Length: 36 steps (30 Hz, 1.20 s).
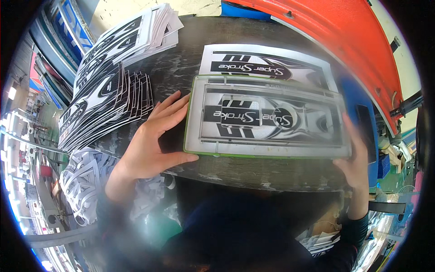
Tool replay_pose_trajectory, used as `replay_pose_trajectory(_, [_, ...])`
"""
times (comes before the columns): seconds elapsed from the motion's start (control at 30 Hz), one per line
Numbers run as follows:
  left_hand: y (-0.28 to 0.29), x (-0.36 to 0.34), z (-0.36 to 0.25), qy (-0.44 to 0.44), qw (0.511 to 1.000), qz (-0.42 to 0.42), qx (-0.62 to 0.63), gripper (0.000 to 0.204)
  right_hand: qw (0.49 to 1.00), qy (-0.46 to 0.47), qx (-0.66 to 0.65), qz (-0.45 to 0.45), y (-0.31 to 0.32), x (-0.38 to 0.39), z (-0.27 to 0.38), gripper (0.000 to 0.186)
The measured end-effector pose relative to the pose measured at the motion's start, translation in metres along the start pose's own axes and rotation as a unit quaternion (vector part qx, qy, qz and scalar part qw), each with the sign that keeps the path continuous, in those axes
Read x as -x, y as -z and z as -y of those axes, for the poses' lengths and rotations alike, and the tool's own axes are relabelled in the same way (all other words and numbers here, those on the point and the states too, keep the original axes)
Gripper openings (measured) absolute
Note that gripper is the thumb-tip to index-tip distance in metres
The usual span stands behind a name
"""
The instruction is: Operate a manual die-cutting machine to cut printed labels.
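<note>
– Clear plastic, pale-rimmed and edged in green: what shape is that board [272, 149]?

– A long, flat rectangle with rounded corners, lying over the near part of a printed sheet [324, 68], above a dark table [235, 174]. I can't tell whether it sits quite flat.

– How are the hands placed?

– The left hand [146, 146] holds the left end, fingers at the side edge, thumb at the near corner, a wide gap between them. The right hand [357, 156] holds the other end, thumb near the corner; its further fingers are blurred.

– And the board's face?

– Glossy and see-through, with thin straight lines framing a black, white and grey design of swoops and slanted bars.

– Any lettering?

– Pale letters on a dark band, upside down from here, both through the board and on the sheet beyond.

– What else is about?

– The tabletop is streaked like worn wood. On the left lie a fanned stack of black-and-white cut pieces [113, 106] and a pile of white printed sheets [145, 38]. Curly paper strips [84, 186] hang below, and a smooth red curved panel [344, 31] arches behind.
</note>
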<state>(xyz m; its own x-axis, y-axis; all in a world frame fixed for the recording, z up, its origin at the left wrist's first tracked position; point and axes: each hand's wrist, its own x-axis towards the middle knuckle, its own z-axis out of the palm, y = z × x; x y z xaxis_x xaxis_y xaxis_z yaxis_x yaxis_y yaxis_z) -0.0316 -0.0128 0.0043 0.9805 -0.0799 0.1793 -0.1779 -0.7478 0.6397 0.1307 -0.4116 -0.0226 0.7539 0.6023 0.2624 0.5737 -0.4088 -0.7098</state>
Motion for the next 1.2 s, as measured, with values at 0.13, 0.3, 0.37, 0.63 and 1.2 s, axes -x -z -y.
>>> replay_pose_trajectory(0.13, [0.001, 0.002, 0.007, 0.001, 1.0, 0.015, -0.005, 0.089, 1.0, -0.006, 0.0, 0.003, -0.001, -0.001, 0.002, 0.094])
replay_pose_trajectory(0.3, [-0.001, 0.002, 0.006, -0.01, 1.0, 0.009, -0.007, 0.089, 1.0, -0.006, 0.007, 0.007, 0.001, -0.001, 0.001, 0.094])
replay_pose_trajectory(0.37, [-0.001, 0.001, 0.004, -0.013, 1.0, 0.008, -0.006, 0.088, 1.0, -0.004, 0.005, 0.007, 0.001, -0.001, 0.001, 0.094])
replay_pose_trajectory(0.63, [-0.003, 0.008, 0.007, 0.009, 0.979, -0.065, 0.194, 0.078, 0.912, 0.117, 0.209, -0.333, 0.05, -0.013, -0.02, 0.073])
replay_pose_trajectory(1.2, [-0.007, 0.011, 0.007, -0.024, 0.949, -0.146, 0.278, 0.067, 0.832, -0.051, -0.129, -0.538, 0.176, -0.071, -0.044, 0.032])
